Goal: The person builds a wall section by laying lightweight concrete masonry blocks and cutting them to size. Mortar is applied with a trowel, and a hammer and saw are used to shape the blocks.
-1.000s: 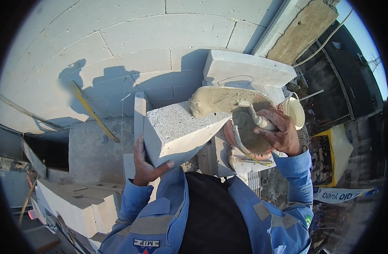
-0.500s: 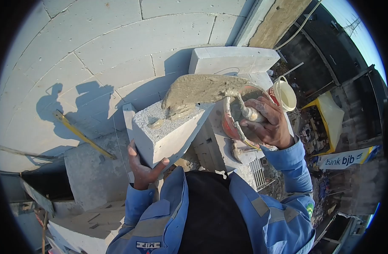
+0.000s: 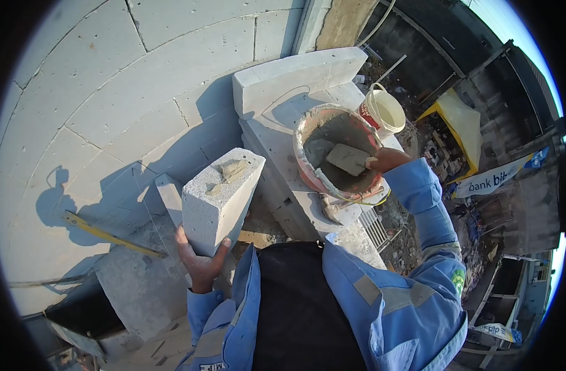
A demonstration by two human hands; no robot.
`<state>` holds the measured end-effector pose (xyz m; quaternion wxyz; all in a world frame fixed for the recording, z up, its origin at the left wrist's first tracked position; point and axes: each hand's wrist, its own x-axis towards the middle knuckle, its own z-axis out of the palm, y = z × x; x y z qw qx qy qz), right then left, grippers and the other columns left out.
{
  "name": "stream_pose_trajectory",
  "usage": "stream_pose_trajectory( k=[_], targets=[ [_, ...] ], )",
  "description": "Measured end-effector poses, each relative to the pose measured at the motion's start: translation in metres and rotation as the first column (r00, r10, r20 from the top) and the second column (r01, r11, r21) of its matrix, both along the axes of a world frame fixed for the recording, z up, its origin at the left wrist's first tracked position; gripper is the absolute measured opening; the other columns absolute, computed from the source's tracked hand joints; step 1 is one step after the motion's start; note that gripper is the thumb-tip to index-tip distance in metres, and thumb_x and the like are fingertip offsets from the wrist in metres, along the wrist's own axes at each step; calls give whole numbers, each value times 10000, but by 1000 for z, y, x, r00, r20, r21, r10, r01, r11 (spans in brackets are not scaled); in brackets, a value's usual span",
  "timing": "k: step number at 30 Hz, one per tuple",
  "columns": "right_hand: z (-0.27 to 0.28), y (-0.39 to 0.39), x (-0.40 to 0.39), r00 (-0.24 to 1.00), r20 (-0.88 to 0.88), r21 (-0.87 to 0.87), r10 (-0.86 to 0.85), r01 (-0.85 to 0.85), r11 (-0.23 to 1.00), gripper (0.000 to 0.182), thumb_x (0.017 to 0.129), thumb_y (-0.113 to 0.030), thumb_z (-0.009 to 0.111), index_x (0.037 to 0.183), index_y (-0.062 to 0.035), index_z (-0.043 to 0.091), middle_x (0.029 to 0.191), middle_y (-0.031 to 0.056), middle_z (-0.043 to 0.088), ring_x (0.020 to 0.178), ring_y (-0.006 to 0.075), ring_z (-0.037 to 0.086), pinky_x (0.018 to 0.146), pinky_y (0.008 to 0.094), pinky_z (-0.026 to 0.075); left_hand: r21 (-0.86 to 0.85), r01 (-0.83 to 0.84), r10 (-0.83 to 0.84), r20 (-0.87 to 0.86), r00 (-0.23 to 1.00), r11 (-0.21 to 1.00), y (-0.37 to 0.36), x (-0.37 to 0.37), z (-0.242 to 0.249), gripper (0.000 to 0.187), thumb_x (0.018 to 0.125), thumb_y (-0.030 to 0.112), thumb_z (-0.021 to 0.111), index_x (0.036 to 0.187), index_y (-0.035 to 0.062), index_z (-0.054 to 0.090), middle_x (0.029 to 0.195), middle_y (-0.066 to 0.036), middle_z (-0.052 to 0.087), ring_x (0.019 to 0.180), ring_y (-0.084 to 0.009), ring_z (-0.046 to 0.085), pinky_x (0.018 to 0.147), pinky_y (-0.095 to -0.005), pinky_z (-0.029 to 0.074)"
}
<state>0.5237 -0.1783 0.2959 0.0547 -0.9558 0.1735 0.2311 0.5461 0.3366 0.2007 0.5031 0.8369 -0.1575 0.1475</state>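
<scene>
A pale concrete block [image 3: 221, 198] was gripped from below by the left hand [image 3: 199, 263], at about seven o'clock in the head view, with the thumb pressed against its near face and the fingers wrapped round its far side. The block was held tilted, its rough upper face turned toward twelve o'clock, and a small smear of grey mortar [image 3: 230, 170] lay on that face near its upper end.

The right hand [image 3: 385, 159] was seen at about two o'clock, closed round the handle of a trowel [image 3: 348, 159]. The trowel's blade was lowered inside a reddish mortar bucket [image 3: 307, 168] and rested on the grey mix within. The two hands were well apart, each clamped on its own thing.

The bucket was set on a course of white blocks [image 3: 276, 127], and a further white block [image 3: 295, 77] lay along the course just beyond it toward twelve o'clock. A small white pail [image 3: 385, 111] stood just beside the bucket toward one o'clock. A wall of pale blocks [image 3: 140, 80] filled the view from nine to twelve o'clock. A yellow level [image 3: 110, 235] was seen lying at about eight o'clock, near the left hand.
</scene>
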Motion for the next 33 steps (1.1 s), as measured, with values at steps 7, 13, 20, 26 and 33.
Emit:
stream_pose_trajectory(
  k=[7, 13, 20, 26, 33],
  targets=[
    [-45, 16, 38, 999, 2, 95, 55, -55, 994, 554, 907, -460, 596, 832, 82, 678, 772, 233, 677, 754, 362, 682, 712, 473, 494, -22, 28, -32, -175, 984, 999, -12, -6, 0, 901, 646, 276, 864, 1355, -27, 398, 1219, -206, 502, 1129, -334, 524, 957, -464, 423],
    [-73, 21, 37, 998, 15, 243, -67, 61, 968, 543, 934, -446, 581, 759, 59, 676, 650, 160, 643, 621, 282, 651, 634, 440, 485, 80, -22, 35, -158, 987, 997, -17, -7, -10, 934, 632, 343, 874, 1341, -45, 405, 1213, -214, 502, 1113, -364, 526, 951, -475, 426],
    [-18, 37, 11, 974, 125, 318, -188, 140, 938, 504, 925, -461, 595, 982, 31, 691, 931, 231, 680, 931, 403, 656, 850, 470, 487, 25, 87, -81, -180, 980, 996, -26, -1, -10, 947, 643, 358, 875, 1357, -39, 396, 1219, -211, 499, 1124, -358, 521, 957, -473, 420],
    [4, 30, -19, 923, 362, 432, -131, -42, 901, 446, 933, -435, 609, 1021, -2, 672, 901, 194, 683, 869, 361, 661, 803, 435, 500, 52, 105, -98, -126, 987, 993, -30, 6, -9, 920, 677, 339, 872, 1369, -20, 385, 1221, -184, 490, 1151, -318, 504, 979, -453, 406],
    [48, 33, -57, 839, 420, 740, -347, -95, 666, 467, 923, -236, 660, 1306, 25, 607, 1138, 172, 698, 1125, 227, 643, 1028, 336, 452, -156, 156, -181, -158, 971, 975, -39, 11, 12, 969, 704, 413, 860, 1408, -14, 350, 1290, -183, 460, 1230, -291, 473, 1048, -467, 361]
  ],
)
